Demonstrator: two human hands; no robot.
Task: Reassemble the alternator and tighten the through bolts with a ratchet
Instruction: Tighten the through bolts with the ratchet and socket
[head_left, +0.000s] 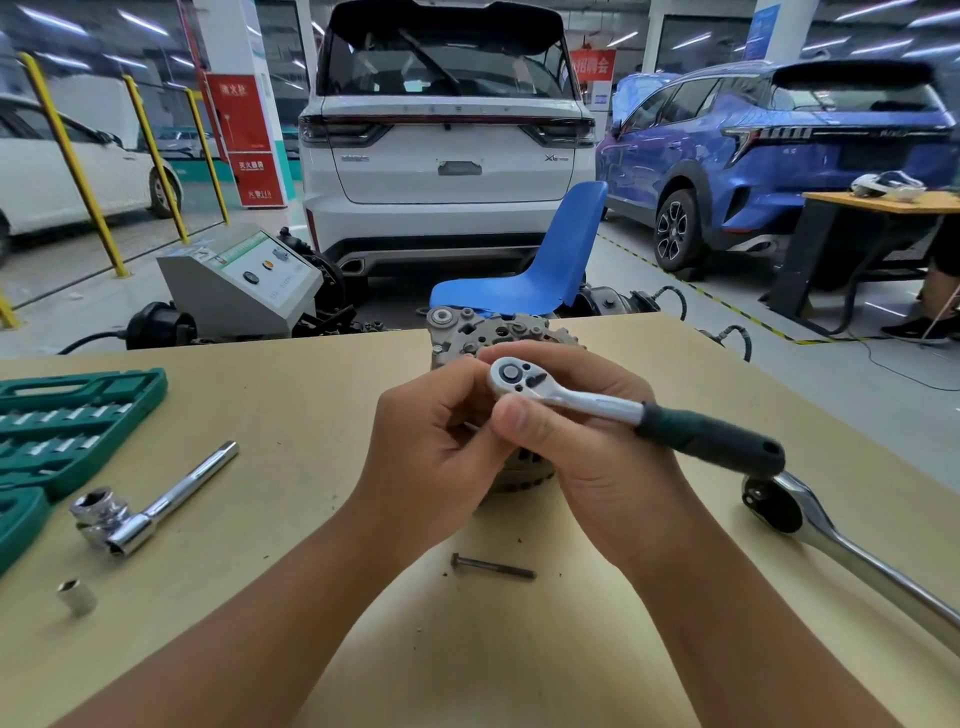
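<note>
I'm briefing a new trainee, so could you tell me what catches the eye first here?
Both hands, left hand and right hand, hold a small ratchet over the alternator at mid-table. A loose bolt lies nearer the camera, a white car behind.

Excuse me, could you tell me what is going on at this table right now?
A person is working on an alternator standing on the table. The right hand holds a small ratchet near its head, above the alternator, and the left hand is curled beside it. One through bolt lies loose on the table, not yet fitted. A larger ratchet lies unused at right.
</note>
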